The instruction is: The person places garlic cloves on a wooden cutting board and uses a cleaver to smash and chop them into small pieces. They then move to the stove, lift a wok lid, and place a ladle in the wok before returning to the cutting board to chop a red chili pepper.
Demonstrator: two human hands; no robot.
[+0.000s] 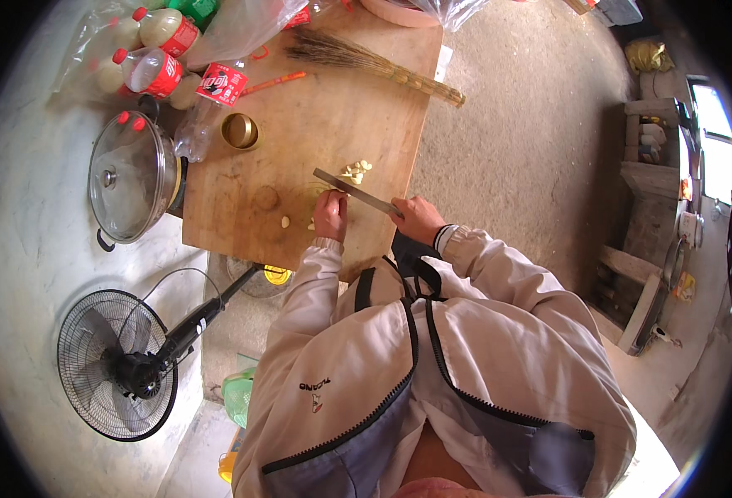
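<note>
My right hand (417,219) is closed round the handle of a kitchen knife (359,194), whose blade is seen edge-on and points up and left over the wooden table (241,211). Just below the blade, the fingers of my left hand (331,215) are curled down close to its edge; a small pale piece shows at the fingertips, largely hidden. Beyond the blade lies a small pile of pale slices, apparently garlic (356,171). One pale clove (285,221) rests left of my left hand, and another sits partly hidden beside that hand.
A round gold-coloured tin (240,131), an empty plastic bottle (207,118) and a straw hand broom (397,71) lie farther over the table. Left of it are a lidded glass-topped pan (132,177) and filled bottles (166,31). A black fan (120,367) stands at lower left.
</note>
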